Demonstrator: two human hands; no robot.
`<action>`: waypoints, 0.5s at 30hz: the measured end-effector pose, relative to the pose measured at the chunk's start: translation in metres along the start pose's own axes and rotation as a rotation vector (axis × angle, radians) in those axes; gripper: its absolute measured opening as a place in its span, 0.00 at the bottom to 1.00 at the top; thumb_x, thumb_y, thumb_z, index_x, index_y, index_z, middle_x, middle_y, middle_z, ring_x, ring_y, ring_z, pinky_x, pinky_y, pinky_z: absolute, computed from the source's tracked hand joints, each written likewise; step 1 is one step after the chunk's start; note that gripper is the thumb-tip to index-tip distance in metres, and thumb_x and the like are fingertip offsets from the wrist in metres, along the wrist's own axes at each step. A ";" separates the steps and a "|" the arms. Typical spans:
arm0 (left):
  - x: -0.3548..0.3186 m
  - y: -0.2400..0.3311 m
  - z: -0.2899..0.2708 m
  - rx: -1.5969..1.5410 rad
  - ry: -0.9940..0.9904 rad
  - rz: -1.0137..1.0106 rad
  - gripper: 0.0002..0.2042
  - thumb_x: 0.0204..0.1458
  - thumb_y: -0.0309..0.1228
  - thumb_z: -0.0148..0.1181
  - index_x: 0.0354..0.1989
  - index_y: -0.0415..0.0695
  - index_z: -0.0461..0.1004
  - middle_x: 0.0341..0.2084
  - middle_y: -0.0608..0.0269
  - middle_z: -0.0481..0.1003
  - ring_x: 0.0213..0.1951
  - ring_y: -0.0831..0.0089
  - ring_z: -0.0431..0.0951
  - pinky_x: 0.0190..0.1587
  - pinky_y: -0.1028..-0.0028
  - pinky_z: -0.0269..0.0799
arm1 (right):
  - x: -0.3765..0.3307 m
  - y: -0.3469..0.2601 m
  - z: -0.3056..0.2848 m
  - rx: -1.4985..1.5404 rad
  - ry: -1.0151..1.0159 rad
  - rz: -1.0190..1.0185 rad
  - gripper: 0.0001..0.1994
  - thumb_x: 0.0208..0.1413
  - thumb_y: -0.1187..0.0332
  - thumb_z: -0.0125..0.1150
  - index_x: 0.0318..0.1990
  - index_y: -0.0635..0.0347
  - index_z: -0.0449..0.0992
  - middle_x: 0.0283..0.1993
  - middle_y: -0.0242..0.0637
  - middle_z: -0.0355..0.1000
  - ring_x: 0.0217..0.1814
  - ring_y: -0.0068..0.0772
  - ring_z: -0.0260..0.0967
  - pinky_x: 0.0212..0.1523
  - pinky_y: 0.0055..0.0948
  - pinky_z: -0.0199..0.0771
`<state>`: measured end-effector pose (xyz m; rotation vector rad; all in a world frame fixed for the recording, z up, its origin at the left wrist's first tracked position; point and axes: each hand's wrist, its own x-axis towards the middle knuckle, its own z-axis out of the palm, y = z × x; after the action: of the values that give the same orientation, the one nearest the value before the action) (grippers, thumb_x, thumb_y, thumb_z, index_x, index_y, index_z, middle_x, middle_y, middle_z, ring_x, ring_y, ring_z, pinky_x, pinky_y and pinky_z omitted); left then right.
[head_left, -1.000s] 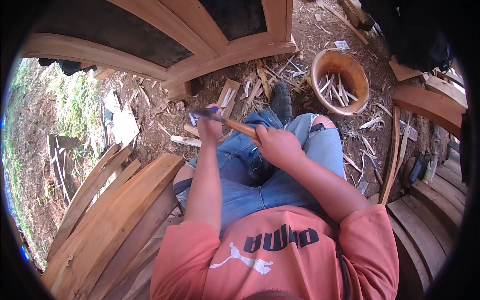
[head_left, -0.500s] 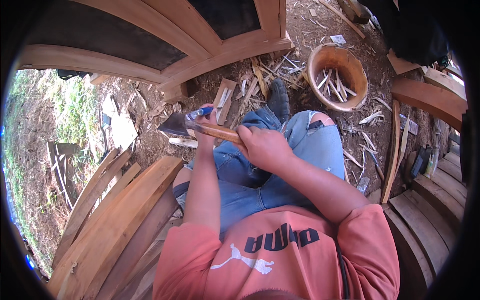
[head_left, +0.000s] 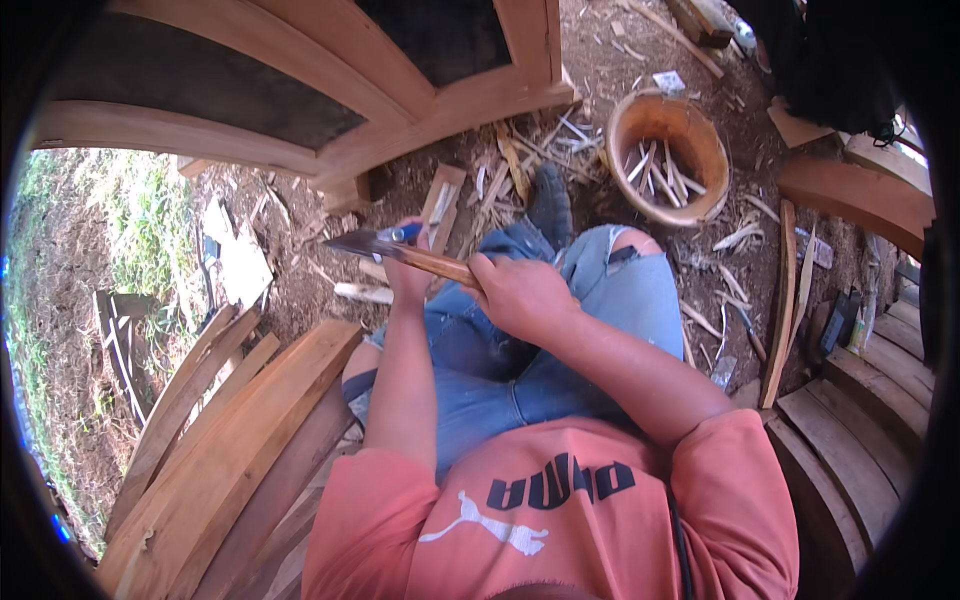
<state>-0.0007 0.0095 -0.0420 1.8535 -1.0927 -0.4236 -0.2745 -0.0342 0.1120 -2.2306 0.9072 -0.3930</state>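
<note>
My right hand [head_left: 525,298] is closed round the wooden handle of a hatchet [head_left: 443,265], which lies across above my lap. Its dark metal head points left and sits over my left hand [head_left: 408,278]. That hand is closed on a blue-handled tool [head_left: 404,233], whose kind is hard to tell because the hatchet covers part of it. The hatchet head overlaps the blue handle in view; whether they touch I cannot tell.
A tan bucket [head_left: 716,205] holds several wood slivers. Behind my hands stands a wooden panelled frame [head_left: 410,136]. Planks [head_left: 235,445] are stacked at left, more boards [head_left: 840,450] at right. Wood shavings and offcuts litter the dirt ground [head_left: 290,290].
The hatchet head has tilted so that it shows thinner and has shifted slightly to the right. Both hands keep their hold. The whole view has shifted a little.
</note>
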 end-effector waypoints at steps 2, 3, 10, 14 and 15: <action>-0.005 0.003 0.002 0.050 -0.012 -0.040 0.09 0.64 0.27 0.71 0.50 0.42 0.81 0.41 0.62 0.83 0.45 0.75 0.82 0.51 0.72 0.79 | -0.007 0.003 0.006 0.005 -0.012 -0.028 0.16 0.69 0.53 0.64 0.46 0.56 0.72 0.34 0.46 0.80 0.34 0.56 0.82 0.34 0.55 0.82; 0.005 0.004 0.004 0.067 -0.007 -0.030 0.10 0.64 0.27 0.72 0.50 0.42 0.81 0.41 0.62 0.83 0.45 0.75 0.83 0.51 0.72 0.79 | -0.002 0.005 0.002 -0.006 0.008 -0.056 0.16 0.69 0.53 0.64 0.46 0.56 0.72 0.34 0.47 0.80 0.34 0.56 0.82 0.34 0.55 0.82; 0.000 0.007 0.001 0.090 -0.004 0.075 0.08 0.65 0.27 0.69 0.50 0.42 0.82 0.40 0.62 0.84 0.44 0.70 0.85 0.50 0.70 0.79 | 0.004 -0.001 -0.008 -0.031 0.021 -0.027 0.16 0.70 0.52 0.63 0.46 0.56 0.73 0.33 0.45 0.80 0.33 0.56 0.82 0.34 0.55 0.82; 0.001 0.016 0.004 0.130 -0.034 -0.009 0.08 0.66 0.27 0.69 0.50 0.43 0.80 0.38 0.61 0.83 0.42 0.71 0.83 0.49 0.68 0.79 | 0.003 0.026 0.008 -0.002 -0.085 0.070 0.16 0.70 0.53 0.63 0.46 0.56 0.72 0.34 0.46 0.80 0.34 0.57 0.81 0.35 0.55 0.81; -0.005 0.015 -0.001 0.228 -0.045 -0.039 0.07 0.66 0.27 0.69 0.50 0.43 0.80 0.37 0.62 0.82 0.41 0.72 0.82 0.49 0.68 0.79 | 0.000 0.019 0.007 -0.003 -0.096 0.082 0.16 0.70 0.53 0.63 0.46 0.56 0.72 0.34 0.46 0.80 0.34 0.57 0.81 0.35 0.55 0.81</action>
<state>-0.0104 0.0112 -0.0302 2.0766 -1.1766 -0.3775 -0.2803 -0.0411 0.0941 -2.1872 0.9448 -0.2444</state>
